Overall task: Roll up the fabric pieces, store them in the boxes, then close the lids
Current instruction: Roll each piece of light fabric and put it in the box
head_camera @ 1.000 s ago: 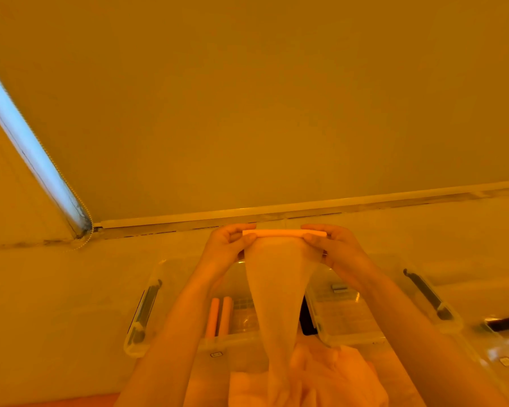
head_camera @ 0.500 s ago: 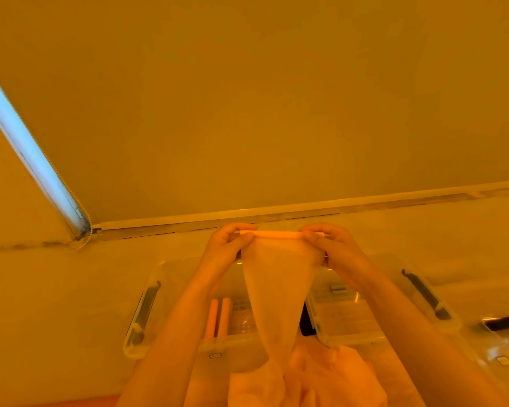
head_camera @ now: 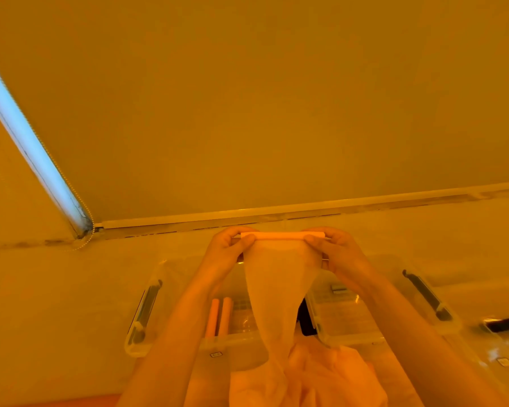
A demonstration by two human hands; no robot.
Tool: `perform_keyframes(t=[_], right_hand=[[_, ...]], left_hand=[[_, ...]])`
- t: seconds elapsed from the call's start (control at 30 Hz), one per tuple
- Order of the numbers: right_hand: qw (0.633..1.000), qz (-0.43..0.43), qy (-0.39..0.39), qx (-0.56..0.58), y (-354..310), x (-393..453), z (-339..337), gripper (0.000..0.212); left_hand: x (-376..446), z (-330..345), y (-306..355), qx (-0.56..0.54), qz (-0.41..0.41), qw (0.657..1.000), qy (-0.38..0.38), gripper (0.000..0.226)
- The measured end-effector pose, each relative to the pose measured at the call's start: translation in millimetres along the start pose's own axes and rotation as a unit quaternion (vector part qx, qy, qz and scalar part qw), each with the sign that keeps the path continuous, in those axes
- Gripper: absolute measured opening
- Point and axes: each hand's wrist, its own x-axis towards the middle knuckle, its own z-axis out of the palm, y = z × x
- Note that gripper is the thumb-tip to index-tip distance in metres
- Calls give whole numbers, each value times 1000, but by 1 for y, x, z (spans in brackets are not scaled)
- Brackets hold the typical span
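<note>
Table (head_camera: 56, 304) carries two clear boxes: left box (head_camera: 147, 312) has two finished rolls (head_camera: 219, 315) inside, right box (head_camera: 394, 306) looks without rolls. Loose fabric pile (head_camera: 321, 377) lies near the front edge. Fabric piece (head_camera: 276, 289) hangs from the raised roll (head_camera: 282, 235); versus a second ago the hanging part looks a bit shorter, so rolling is progressing, not done. Left hand (head_camera: 224, 251) and right hand (head_camera: 338, 254) pinch the roll ends, fingers curled.

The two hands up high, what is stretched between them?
In the head view, a thin fabric roll spans from the left hand to the right hand; its loose fabric hangs down toward the pile.
</note>
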Motion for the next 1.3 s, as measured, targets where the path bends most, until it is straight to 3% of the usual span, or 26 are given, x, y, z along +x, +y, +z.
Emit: perform_keyframes(t=[0.33,0.7,0.87,1.07,1.3], right_hand=[[1000,-2,-12,16,-3,-2,3,16],[999,43,-8,22,5,4,-1,21],[1000,12,-10,-7,-1,1,4,17],[999,2,-41,12,-7,-3,6,17],[999,-38,-19,30,-18,-6,8,15]], left_hand=[[-3,2,3,-73,2,997,13,17],[-1,-1,-2,-24,-5,1000,-2,15],[-3,-1,2,-19,0,1000,-5,14],[-4,-4,5,-91,-8,996,-18,17],[-1,-4,13,-145,-6,989,2,18]])
